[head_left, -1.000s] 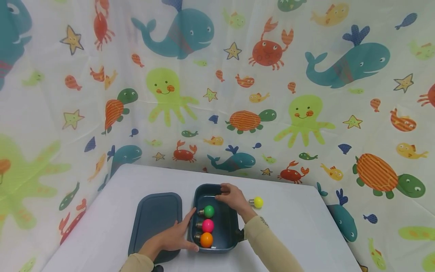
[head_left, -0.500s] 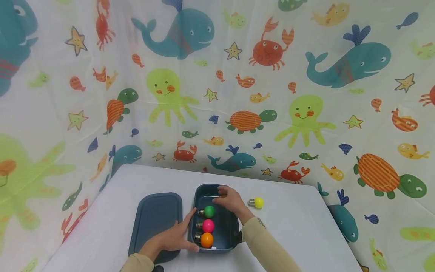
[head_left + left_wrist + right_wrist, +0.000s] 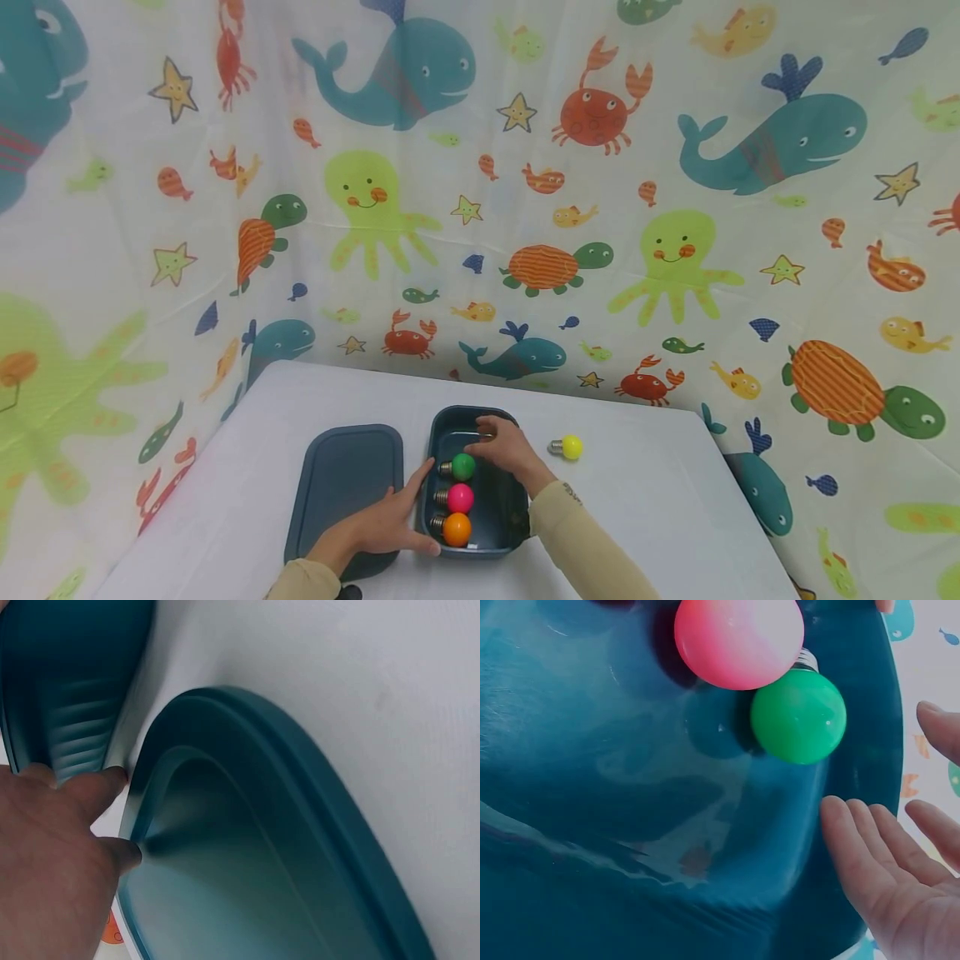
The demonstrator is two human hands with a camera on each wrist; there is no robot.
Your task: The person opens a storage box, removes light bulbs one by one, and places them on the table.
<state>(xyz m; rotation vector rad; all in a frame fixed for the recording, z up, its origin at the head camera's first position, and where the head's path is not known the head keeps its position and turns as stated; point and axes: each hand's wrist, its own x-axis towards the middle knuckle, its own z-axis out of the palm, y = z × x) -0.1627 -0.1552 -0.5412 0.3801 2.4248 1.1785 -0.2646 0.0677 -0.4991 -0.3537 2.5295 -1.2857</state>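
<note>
A dark blue box [image 3: 480, 553] holds three light bulbs lined up along its left side. Farthest is the green bulb [image 3: 463, 467], then the pink bulb [image 3: 461, 499], with the orange bulb [image 3: 457, 530] nearest. My left hand [image 3: 382, 523] rests against the box's left side and near corner, thumb and index finger spread. Over the far part of the box, my right hand [image 3: 504, 443] is beside the green bulb. The right wrist view shows its fingers [image 3: 862, 855] extended, holding nothing, apart from the green bulb [image 3: 799, 716].
A dark blue lid [image 3: 345, 471] lies left of the box, partly under my left hand and forearm. To the right of the box, a yellow bulb [image 3: 572, 447] lies on the white table [image 3: 645, 492]. A patterned sea-animal curtain [image 3: 420, 250] hangs behind the table.
My right hand has moved from the box's far right corner a little nearer and to the left, towards the green bulb. The left hand and the bulbs have stayed put.
</note>
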